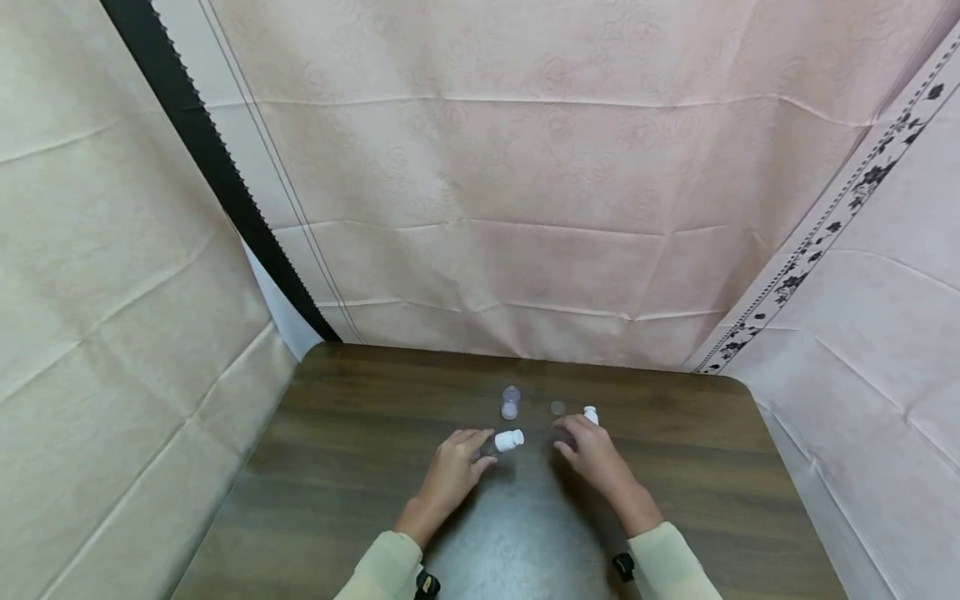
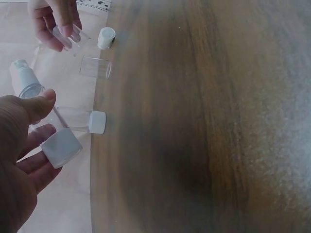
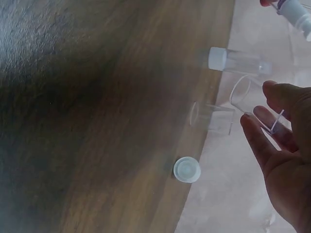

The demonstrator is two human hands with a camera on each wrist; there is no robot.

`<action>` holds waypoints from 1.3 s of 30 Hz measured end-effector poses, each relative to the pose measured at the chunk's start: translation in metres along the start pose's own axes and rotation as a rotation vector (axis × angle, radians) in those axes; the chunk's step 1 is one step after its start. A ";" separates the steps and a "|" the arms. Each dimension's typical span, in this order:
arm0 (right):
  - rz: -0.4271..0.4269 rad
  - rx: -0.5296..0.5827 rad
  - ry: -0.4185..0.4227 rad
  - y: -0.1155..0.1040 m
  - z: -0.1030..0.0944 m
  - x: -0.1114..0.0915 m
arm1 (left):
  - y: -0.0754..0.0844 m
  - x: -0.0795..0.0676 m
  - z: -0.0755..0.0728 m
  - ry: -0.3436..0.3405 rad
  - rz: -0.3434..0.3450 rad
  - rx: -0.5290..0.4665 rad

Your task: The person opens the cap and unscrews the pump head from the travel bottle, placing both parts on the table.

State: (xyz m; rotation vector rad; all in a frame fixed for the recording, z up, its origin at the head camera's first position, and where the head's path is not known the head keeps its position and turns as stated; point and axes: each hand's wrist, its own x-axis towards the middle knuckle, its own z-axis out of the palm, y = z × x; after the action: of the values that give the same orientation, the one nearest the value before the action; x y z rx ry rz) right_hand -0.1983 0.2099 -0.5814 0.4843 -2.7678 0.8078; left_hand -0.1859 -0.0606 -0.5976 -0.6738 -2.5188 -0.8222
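Note:
My left hand (image 1: 450, 468) grips a small clear pump bottle, its white pump top (image 2: 25, 79) at one end and its white base (image 2: 62, 148) at the other. The bottle is tilted above the table. Between the thumb and fingers of my right hand (image 3: 286, 145) is a clear cylindrical cap (image 3: 247, 97). A second clear bottle with a white base (image 2: 97, 122) stands between the hands, farther back. Another clear cap (image 3: 212, 118) sits on the table near my right hand. Beside that hand is a small white fitting (image 3: 187, 169), partly hidden by it in the head view.
The brown wooden table (image 1: 337, 458) has rounded back corners. A pale pink cloth (image 1: 525, 275) hangs behind its back edge. Light cloths hang at the left (image 1: 112, 333) and the right (image 1: 862, 400).

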 end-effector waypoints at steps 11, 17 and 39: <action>0.006 -0.089 -0.114 0.002 0.010 0.014 | 0.000 -0.003 0.002 0.008 -0.031 -0.016; 0.026 -0.118 -0.164 0.004 0.016 0.021 | -0.002 -0.004 0.003 0.011 -0.044 -0.021; 0.141 -0.092 -0.218 0.011 0.033 0.020 | -0.003 -0.010 0.003 -0.004 -0.068 -0.056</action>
State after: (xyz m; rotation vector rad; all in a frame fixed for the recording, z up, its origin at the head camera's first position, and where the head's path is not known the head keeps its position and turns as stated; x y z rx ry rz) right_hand -0.2245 0.1957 -0.6083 0.3848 -3.0537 0.6901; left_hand -0.1804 -0.0634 -0.6058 -0.6111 -2.5427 -0.9193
